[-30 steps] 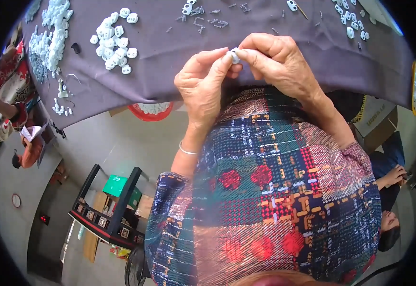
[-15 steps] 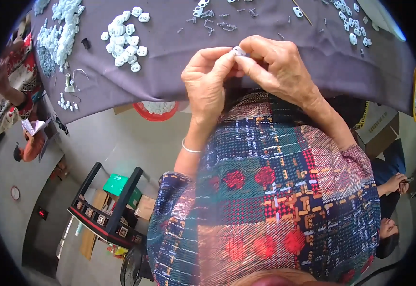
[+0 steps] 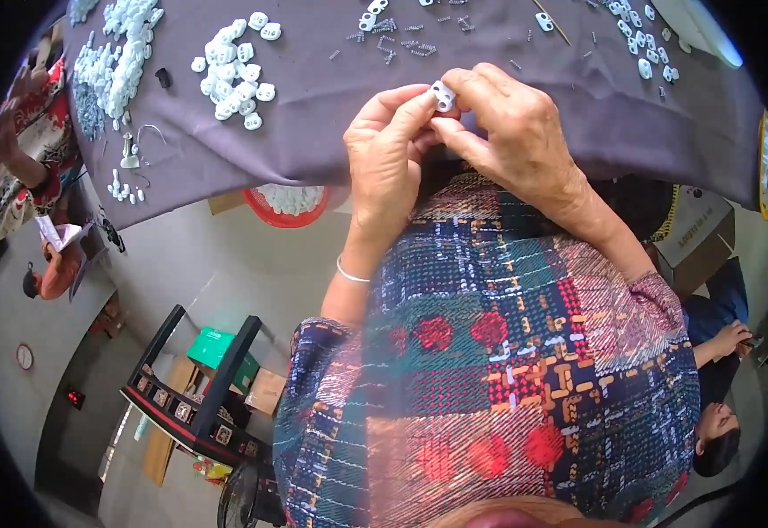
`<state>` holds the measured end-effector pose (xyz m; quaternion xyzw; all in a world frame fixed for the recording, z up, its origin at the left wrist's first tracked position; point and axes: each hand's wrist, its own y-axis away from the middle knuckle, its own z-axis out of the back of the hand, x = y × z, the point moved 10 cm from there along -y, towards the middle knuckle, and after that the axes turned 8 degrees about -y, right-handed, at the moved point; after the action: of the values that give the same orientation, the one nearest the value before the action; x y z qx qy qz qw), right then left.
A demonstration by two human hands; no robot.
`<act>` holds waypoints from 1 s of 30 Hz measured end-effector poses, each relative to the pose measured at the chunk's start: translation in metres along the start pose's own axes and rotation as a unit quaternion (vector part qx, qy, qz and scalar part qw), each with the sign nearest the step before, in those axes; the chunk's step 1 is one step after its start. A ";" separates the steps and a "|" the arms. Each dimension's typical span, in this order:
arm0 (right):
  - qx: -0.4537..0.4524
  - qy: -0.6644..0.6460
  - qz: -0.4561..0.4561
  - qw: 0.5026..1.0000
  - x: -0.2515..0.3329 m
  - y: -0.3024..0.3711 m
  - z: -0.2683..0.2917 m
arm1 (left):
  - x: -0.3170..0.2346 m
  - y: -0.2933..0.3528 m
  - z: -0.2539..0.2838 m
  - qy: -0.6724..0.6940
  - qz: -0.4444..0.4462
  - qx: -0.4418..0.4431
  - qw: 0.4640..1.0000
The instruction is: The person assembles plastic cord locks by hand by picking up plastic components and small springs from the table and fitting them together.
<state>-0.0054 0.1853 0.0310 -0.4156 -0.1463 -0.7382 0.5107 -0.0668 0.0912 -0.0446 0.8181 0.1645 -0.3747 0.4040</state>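
Note:
Above the near edge of the table, a small white plastic cord lock (image 3: pixel 443 95) with two holes is between my hands. My left hand (image 3: pixel 384 158) pinches it between thumb and fingertips. My right hand (image 3: pixel 525 132) curls in from the other side, its index finger against the lock and its thumb just below. What lies under the fingertips is hidden. Beyond my hands, small metal springs (image 3: pixel 415 46) are scattered on the dark cloth. A pile of similar white cord locks (image 3: pixel 234 75) sits to the left, and more loose white pieces (image 3: pixel 643 40) lie at the far right.
Heaps of small pale parts (image 3: pixel 124 62) cover the far left of the dark tablecloth (image 3: pixel 313 132). A thin stick (image 3: pixel 555 25) lies beyond my right hand. Below the table edge stands a red basin (image 3: pixel 287 207) of white pieces. Other people (image 3: pixel 720 339) sit at both sides.
The cord lock has turned so its holed face shows more. My right thumb has shifted down off its face, and both hands have moved slightly right.

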 end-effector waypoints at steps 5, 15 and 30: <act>0.014 -0.235 -0.096 0.967 -0.019 0.002 0.000 | -0.002 0.003 0.000 -0.010 -0.004 -0.006 1.000; 0.063 -0.306 -0.194 0.930 -0.044 0.003 -0.013 | -0.007 0.005 0.001 -0.107 -0.049 -0.020 0.993; 0.029 -0.275 -0.128 0.953 -0.036 -0.004 -0.013 | -0.007 0.002 0.004 -0.081 -0.046 -0.030 0.995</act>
<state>-0.0101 0.2020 -0.0035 -0.5654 -0.3541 -0.6502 0.3636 -0.0724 0.0872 -0.0399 0.7642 0.1802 -0.4529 0.4223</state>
